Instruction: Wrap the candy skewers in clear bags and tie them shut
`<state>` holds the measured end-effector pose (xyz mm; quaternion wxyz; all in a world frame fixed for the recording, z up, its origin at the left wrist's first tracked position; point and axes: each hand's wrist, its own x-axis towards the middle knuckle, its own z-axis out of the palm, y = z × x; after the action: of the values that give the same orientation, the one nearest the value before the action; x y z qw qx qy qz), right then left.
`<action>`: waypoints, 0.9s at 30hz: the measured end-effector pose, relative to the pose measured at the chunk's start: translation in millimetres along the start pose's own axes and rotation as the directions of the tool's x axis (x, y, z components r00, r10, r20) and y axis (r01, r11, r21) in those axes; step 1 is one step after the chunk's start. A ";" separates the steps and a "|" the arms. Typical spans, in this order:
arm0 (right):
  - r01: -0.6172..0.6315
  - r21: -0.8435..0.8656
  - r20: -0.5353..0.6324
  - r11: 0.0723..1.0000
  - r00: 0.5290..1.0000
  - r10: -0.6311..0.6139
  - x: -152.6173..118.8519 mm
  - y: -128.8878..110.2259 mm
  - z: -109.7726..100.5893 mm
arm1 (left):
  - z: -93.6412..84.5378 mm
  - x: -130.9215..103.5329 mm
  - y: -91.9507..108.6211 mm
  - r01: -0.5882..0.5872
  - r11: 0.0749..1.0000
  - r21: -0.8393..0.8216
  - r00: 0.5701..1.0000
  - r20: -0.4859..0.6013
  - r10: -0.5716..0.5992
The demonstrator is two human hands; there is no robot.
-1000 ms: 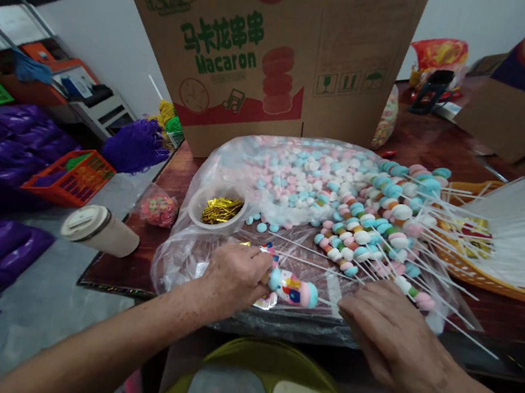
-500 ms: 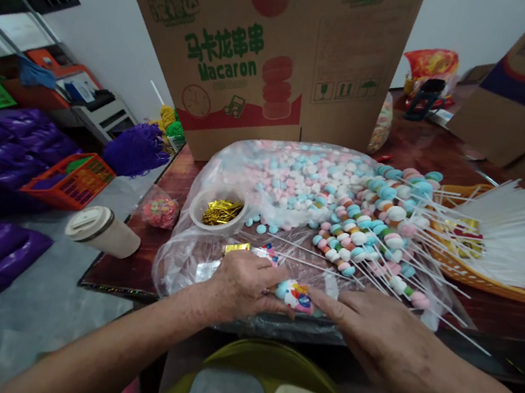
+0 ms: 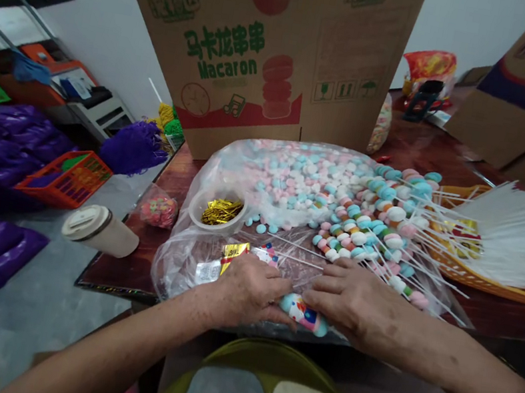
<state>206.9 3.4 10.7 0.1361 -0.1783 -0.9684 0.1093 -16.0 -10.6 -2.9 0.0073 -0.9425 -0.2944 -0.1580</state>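
Between my hands, at the table's front edge, lies a candy skewer in a printed clear wrapper [image 3: 305,314], with pale blue candy showing at both ends. The fingers of my left hand [image 3: 251,289] close on its left end. From above, my right hand [image 3: 355,306] has its curled fingers pressed on the wrapped piece. A gold and white printed wrapper [image 3: 235,257] lies beyond my left hand, partly covered by it. Past my right hand, several marshmallow-like candy skewers [image 3: 362,234] are piled on their white sticks.
A bowl [image 3: 195,215] of gold twist ties stands behind my left hand. Loose candies [image 3: 291,174] fill a clear bag before a tall carton [image 3: 289,45]. An orange basket [image 3: 456,275] with white sticks stands right; a lidded cup [image 3: 108,234] is at the left edge.
My right hand has moved up and inward, its fingers now curled over the wrapped candy skewer. The piece has shifted slightly right and down, showing its right end. More of the gold wrapper shows.
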 end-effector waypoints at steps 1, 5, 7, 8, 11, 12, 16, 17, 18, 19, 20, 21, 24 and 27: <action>-0.003 -0.031 -0.029 1.000 1.000 0.002 1.8 -0.6 1.6 | 1.5 -1.4 -0.6 0.036 0.999 -0.032 0.999 0.009 -0.036; -0.094 -0.069 -0.107 0.993 0.991 0.086 2.4 -2.4 -2.1 | 10.6 -8.2 -1.0 0.225 0.959 -0.175 0.974 0.052 -0.219; -0.151 -0.101 -0.106 0.983 0.985 0.140 -4.3 -0.4 -8.5 | 15.0 -10.9 -0.5 0.289 0.920 -0.263 0.957 0.075 -0.280; -0.181 -0.133 -0.120 0.974 0.979 0.166 -9.9 1.2 -11.8 | 16.6 -11.9 -0.4 0.315 0.900 -0.303 0.949 0.083 -0.304; -0.278 -0.196 -0.228 0.940 0.946 0.232 -33.8 5.8 -16.9 | 18.0 -13.4 -0.9 0.397 0.831 -0.390 0.916 0.107 -0.388; -0.294 -0.177 -0.250 0.939 0.936 0.246 -42.1 6.5 -16.2 | 17.3 -13.2 -1.2 0.421 0.807 -0.415 0.904 0.119 -0.411; -0.270 0.009 -0.272 0.963 0.926 0.263 -60.5 4.3 -4.5 | 10.9 -7.8 -1.2 0.450 0.737 -0.504 0.893 0.233 -0.386; -0.264 0.045 -0.278 0.964 0.923 0.265 -60.2 3.2 -1.6 | 8.8 -5.1 -0.6 0.452 0.720 -0.526 0.892 0.273 -0.360; -0.259 0.071 -0.275 0.963 0.923 0.269 -58.2 2.3 0.7 | 7.0 -2.1 0.3 0.463 0.698 -0.546 0.885 0.318 -0.339; -0.259 0.093 -0.257 0.962 0.927 0.274 -54.9 1.6 2.3 | 5.6 1.1 1.6 0.483 0.671 -0.562 0.873 0.363 -0.325; -0.262 0.110 -0.225 0.959 0.933 0.281 -50.9 1.2 3.4 | 4.8 4.5 3.3 0.508 0.643 -0.573 0.857 0.408 -0.314; -0.268 0.127 -0.183 0.955 0.940 0.288 -46.4 1.2 4.4 | 4.8 7.7 5.1 0.533 0.617 -0.579 0.840 0.448 -0.306; -0.288 0.172 -0.074 0.942 0.950 0.304 -34.0 2.4 9.4 | 8.3 15.5 11.1 0.593 0.567 -0.572 0.795 0.529 -0.298; -0.286 0.211 -0.037 0.935 0.953 0.300 -28.6 5.0 15.9 | 10.2 18.3 12.3 0.642 0.503 -0.579 0.754 0.595 -0.278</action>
<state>229.4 -5.3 -11.9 0.1690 -0.3097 -0.9093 0.2207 8.1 -9.6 -6.2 -0.4942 -0.7474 -0.4410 -0.0514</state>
